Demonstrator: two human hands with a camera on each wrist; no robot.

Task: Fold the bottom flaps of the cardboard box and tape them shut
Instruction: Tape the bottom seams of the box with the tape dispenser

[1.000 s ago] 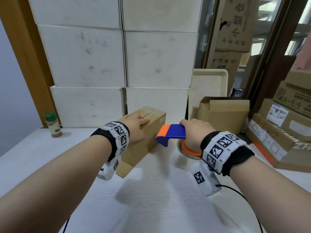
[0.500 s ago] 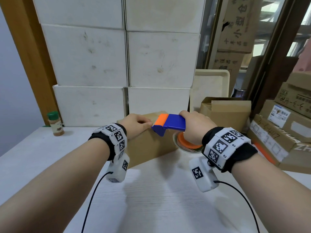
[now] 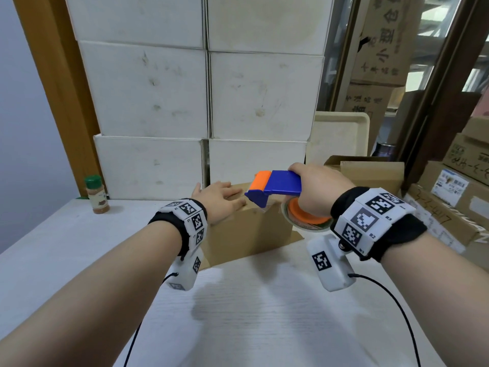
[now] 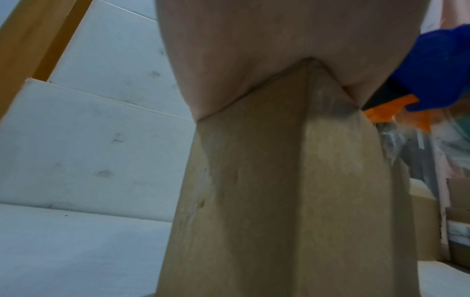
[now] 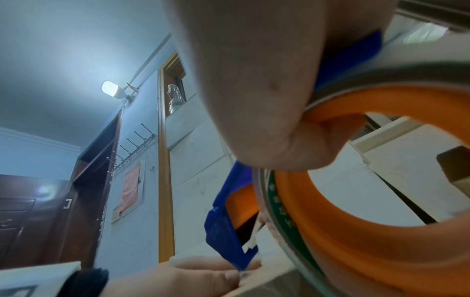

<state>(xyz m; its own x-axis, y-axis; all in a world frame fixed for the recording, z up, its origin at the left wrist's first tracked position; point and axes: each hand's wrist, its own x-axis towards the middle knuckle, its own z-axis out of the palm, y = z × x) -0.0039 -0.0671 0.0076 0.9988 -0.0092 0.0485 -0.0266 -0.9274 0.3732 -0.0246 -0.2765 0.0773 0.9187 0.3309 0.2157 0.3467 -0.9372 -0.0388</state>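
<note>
A small brown cardboard box (image 3: 248,231) stands on the white table (image 3: 251,313), its folded flaps facing up. My left hand (image 3: 217,200) lies flat on the box top with straight fingers, pressing the flaps down; in the left wrist view the palm (image 4: 254,60) sits on the box corner (image 4: 292,180). My right hand (image 3: 317,189) grips a blue and orange tape dispenser (image 3: 275,186) by its handle. The dispenser's blue nose (image 5: 229,241) touches the box top right beside my left fingers (image 5: 203,277). Its tape roll (image 5: 368,201) hangs at the box's right side.
Stacked white boxes (image 3: 206,102) form a wall right behind the box. A spice jar (image 3: 96,194) stands at the far left. An open brown carton (image 3: 370,173) and more cartons (image 3: 455,202) crowd the right. A cream tray (image 3: 341,136) leans upright.
The box went from tilted to standing flat under my left hand. My right hand brought the dispenser up and left, from beside the box onto its top next to my left fingers.
</note>
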